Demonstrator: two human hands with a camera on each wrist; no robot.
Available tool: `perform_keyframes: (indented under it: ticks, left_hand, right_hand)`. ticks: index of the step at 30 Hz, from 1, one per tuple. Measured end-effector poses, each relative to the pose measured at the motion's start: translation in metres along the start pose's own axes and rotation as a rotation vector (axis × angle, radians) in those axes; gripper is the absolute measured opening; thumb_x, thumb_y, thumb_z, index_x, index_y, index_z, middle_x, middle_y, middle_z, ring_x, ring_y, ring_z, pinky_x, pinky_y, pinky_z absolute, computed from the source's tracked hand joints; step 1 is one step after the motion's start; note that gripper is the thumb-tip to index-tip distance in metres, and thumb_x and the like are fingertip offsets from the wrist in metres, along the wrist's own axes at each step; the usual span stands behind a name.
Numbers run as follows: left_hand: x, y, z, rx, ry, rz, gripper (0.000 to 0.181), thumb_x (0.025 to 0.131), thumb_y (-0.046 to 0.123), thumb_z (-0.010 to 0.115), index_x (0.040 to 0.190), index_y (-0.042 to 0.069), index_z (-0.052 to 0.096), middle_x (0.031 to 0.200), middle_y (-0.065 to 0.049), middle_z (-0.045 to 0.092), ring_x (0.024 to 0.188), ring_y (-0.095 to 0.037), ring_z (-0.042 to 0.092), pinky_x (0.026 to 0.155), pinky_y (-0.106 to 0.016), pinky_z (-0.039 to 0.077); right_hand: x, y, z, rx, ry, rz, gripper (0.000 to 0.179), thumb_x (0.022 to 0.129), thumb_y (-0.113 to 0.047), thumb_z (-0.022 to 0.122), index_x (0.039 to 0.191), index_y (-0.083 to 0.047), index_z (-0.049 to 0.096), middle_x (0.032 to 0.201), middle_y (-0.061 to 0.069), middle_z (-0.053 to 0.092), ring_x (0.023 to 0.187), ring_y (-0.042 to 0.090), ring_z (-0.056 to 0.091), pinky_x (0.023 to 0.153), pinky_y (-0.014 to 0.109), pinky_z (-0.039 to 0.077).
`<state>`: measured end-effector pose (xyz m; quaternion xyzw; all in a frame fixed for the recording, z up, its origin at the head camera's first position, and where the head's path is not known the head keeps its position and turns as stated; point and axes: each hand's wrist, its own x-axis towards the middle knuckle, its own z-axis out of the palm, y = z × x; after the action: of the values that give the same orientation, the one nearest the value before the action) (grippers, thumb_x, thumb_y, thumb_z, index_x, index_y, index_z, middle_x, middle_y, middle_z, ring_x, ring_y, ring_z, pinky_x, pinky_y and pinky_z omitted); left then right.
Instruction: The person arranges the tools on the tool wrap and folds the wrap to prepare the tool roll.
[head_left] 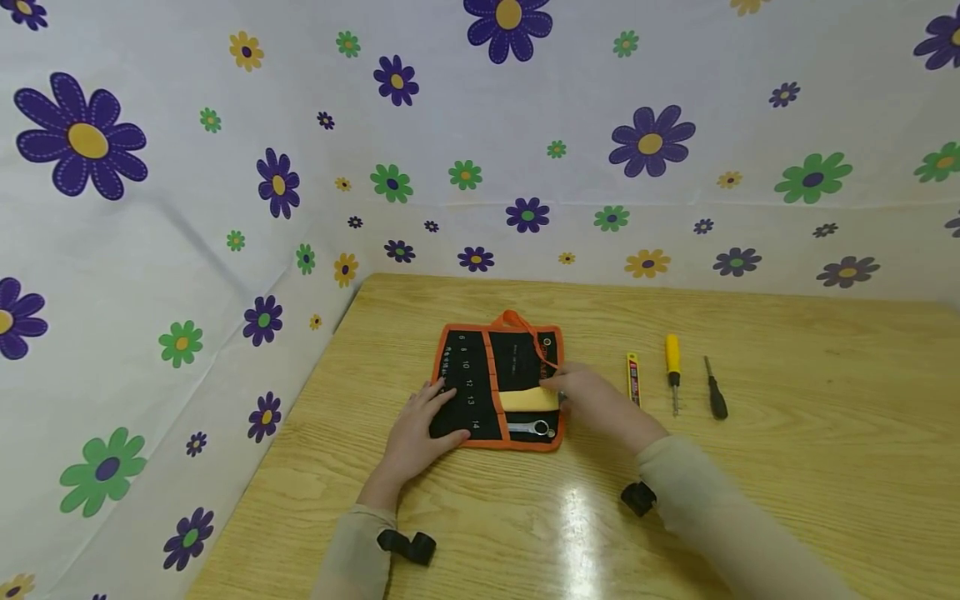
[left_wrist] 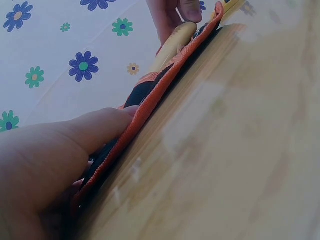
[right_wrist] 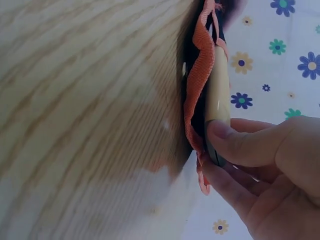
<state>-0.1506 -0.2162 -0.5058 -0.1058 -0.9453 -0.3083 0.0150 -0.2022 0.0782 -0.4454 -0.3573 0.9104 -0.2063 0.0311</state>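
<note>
Beige sleeves (head_left: 738, 517) come closest to us, with 1 black wrist mount (head_left: 408, 547) at each cuff. Beyond them, on the wood-grain table (head_left: 825, 433), we see a flat black fabric tool pouch with orange trim (head_left: 517, 358). Our left hand (head_left: 423, 429) lies spread on its left part, fingers extended and grasping nothing, thumb near the lower edge. Our right hand (head_left: 603, 404) pinches the dark end of a smooth pale-yellow rounded handle (head_left: 528, 400) at the pouch's right edge.

If we pushed that handle at a slant, we think its hidden end could catch on the orange pocket band and ruck the cloth. Should our left hand press too lightly, the pouch might slide or fold.

As for the pockets, the handle's far end sits behind the band, and beside it a silver ring-ended wrench (head_left: 528, 427) pokes out near the printed 14. Whether the other pockets hold anything, we cannot tell. Right of the pouch lie 2 screwdrivers, 1 yellow-handled (head_left: 672, 358) and 1 black-handled (head_left: 717, 398), plus a narrow yellow, red and black strip (head_left: 633, 375).
</note>
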Motion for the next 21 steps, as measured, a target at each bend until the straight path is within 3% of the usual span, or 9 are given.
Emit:
perform_keyframes:
  ticks: [5,9,12,21]
  left_hand:
    - [0.0,-0.002,0.002,0.002,0.009,-0.002,0.074,0.082,0.05,0.071,0.143,0.017,0.046,0.154,-0.006,0.03,0.143,-0.026,0.019,0.115,-0.049,0.016]
    - [0.0,-0.003,0.002,0.0,0.016,-0.011,0.074,0.081,0.049,0.072,0.144,0.019,0.046,0.153,-0.006,0.031,0.143,-0.027,0.02,0.113,-0.053,0.019]
    - [-0.001,-0.001,0.001,-0.007,0.016,-0.016,0.075,0.081,0.048,0.073,0.144,0.019,0.046,0.153,-0.005,0.031,0.143,-0.026,0.02,0.113,-0.053,0.019]
    - [-0.001,0.0,0.001,-0.023,0.025,-0.014,0.075,0.08,0.046,0.074,0.144,0.02,0.046,0.153,-0.006,0.032,0.142,-0.027,0.021,0.112,-0.055,0.021]
  right_hand:
    - [0.002,-0.002,0.003,-0.068,0.03,-0.078,0.036,0.08,0.008,0.071,0.116,0.006,0.066,0.101,0.017,0.063,0.09,0.026,0.061,0.071,0.029,0.054]
    - [0.004,-0.002,0.005,-0.058,0.031,-0.102,0.037,0.08,0.011,0.07,0.116,0.007,0.065,0.102,0.018,0.062,0.089,0.025,0.061,0.068,0.025,0.053]
    - [0.006,-0.004,0.005,-0.029,0.031,-0.108,0.038,0.079,0.014,0.069,0.116,0.008,0.065,0.102,0.019,0.062,0.089,0.026,0.06,0.067,0.025,0.053]
    - [0.012,-0.011,0.008,-0.101,0.038,-0.141,0.037,0.077,0.014,0.07,0.114,0.007,0.067,0.102,0.019,0.062,0.096,0.034,0.063,0.072,0.03,0.056]
